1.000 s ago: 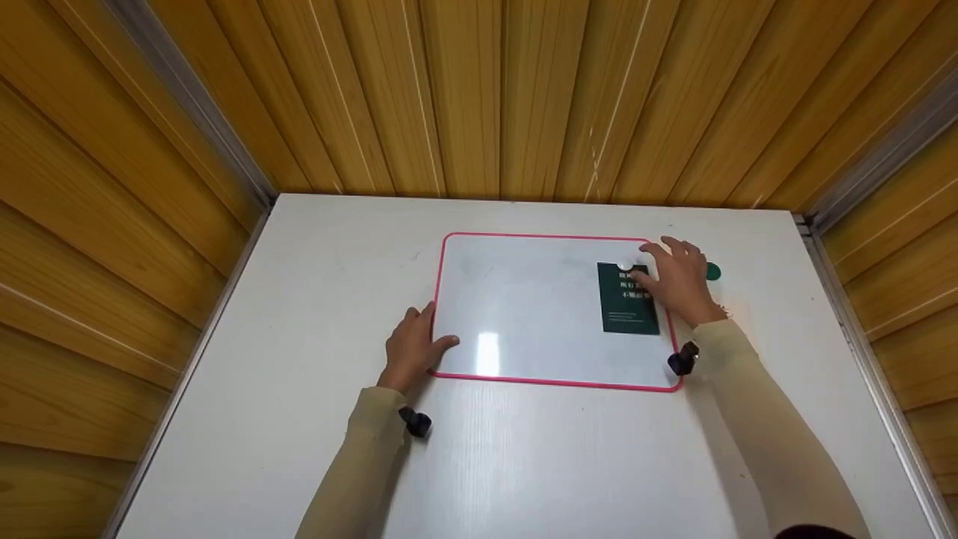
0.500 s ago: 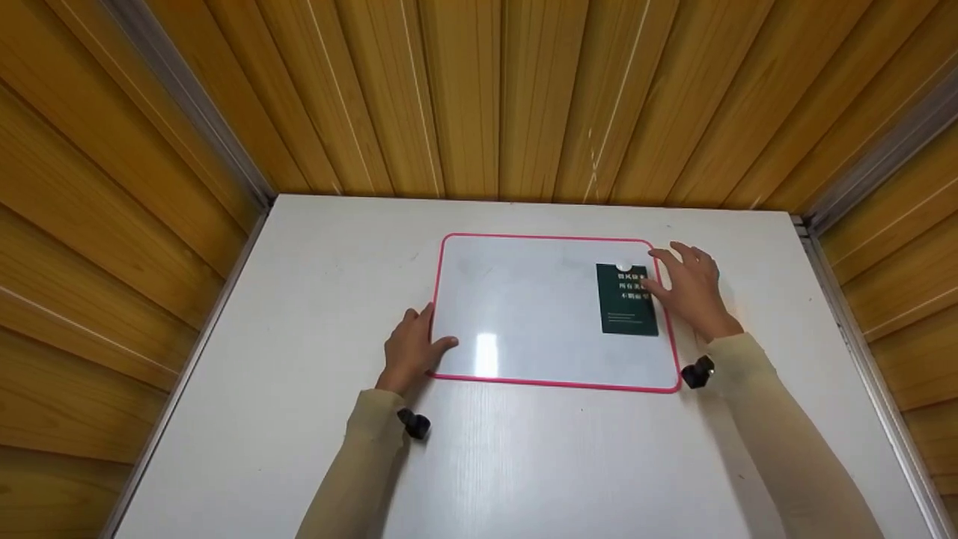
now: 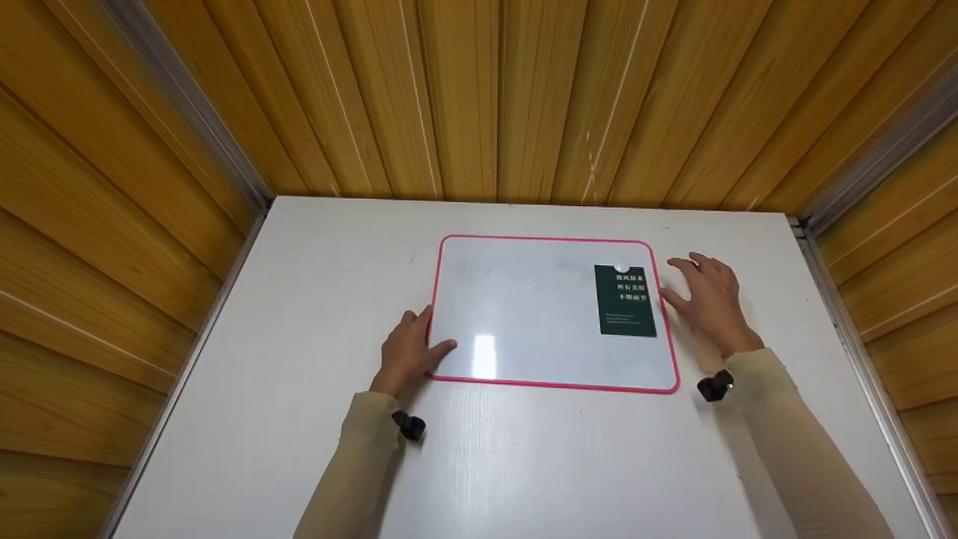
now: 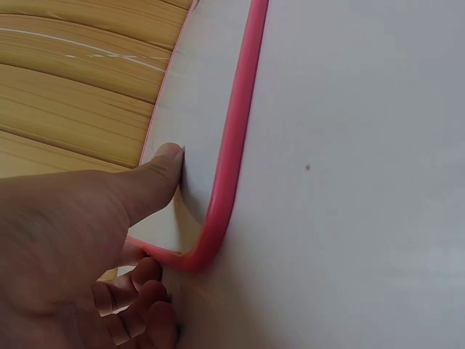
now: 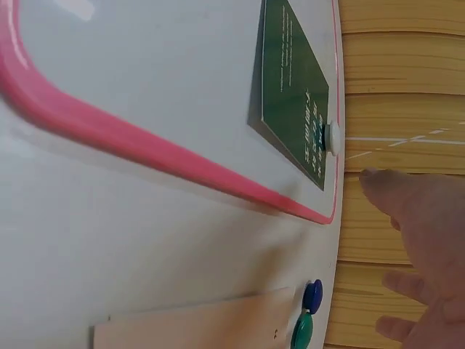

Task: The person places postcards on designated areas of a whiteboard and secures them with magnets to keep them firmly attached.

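A whiteboard (image 3: 524,314) with a pink frame lies on the white table. My left hand (image 3: 406,349) holds its lower left edge, thumb on the board's face; in the left wrist view the fingers (image 4: 149,305) bend along the outside of the frame. A dark green card (image 3: 627,318) with white lettering sits near the board's right side. A round white magnet (image 5: 333,138) is at the card's top edge. My right hand (image 3: 711,303) hovers just right of the board, fingers spread and holding nothing, thumb close to the frame.
Partly under my right hand, a beige flat piece (image 5: 196,323) lies on the table. Beside it are a blue magnet (image 5: 313,297) and a green magnet (image 5: 302,331). Wood-patterned walls (image 3: 479,97) enclose the table (image 3: 509,464) at the back and sides.
My right hand has moved right and slightly toward me, off the green card and past the board's edge. The card stays in place on the board. My left hand keeps its place.
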A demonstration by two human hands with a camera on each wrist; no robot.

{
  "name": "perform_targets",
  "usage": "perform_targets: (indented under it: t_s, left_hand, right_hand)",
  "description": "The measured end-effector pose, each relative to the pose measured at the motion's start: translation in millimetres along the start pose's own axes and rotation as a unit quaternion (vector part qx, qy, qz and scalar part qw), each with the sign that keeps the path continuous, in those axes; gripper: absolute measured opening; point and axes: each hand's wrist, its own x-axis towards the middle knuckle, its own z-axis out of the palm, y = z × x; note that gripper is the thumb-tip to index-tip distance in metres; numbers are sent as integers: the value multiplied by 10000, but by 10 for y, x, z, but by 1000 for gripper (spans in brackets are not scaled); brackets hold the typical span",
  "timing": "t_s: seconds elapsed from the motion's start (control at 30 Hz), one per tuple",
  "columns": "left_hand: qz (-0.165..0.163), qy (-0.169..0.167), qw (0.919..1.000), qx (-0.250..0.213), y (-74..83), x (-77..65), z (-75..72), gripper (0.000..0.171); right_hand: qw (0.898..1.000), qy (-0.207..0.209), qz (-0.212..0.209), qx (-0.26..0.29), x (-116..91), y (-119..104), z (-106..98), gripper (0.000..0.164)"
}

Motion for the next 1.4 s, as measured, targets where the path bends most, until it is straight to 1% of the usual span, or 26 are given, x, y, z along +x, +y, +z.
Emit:
perform_targets:
  t_s: [0.23, 0.47, 0.73, 0.93, 1.13, 1.4]
  left_hand:
    - [-44, -117, 9997, -221, -19, -25, -23, 88]
    - [12, -182, 9996, -223, -47, -45, -26, 88]
    - [32, -157, 9997, -174, -65, -45, 5, 88]
    - [38, -137, 9999, -95, -64, -44, 1, 87]
    - [-17, -170, 9997, -161, -44, -55, -17, 87]
    - [-6, -166, 9997, -175, -47, -63, -16, 86]
  right_hand:
    - [9998, -5, 152, 121, -102, 102, -50, 62]
    - [9987, -210, 461, 112, -214, 175, -95, 69]
    - [9984, -357, 418, -102, -363, 280, -168, 71]
    - [9975, -405, 547, -208, -476, 349, -221, 72]
    - [9961, -398, 766, -157, -581, 417, -260, 73]
    - [9907, -550, 1237, -117, -673, 451, -272, 77]
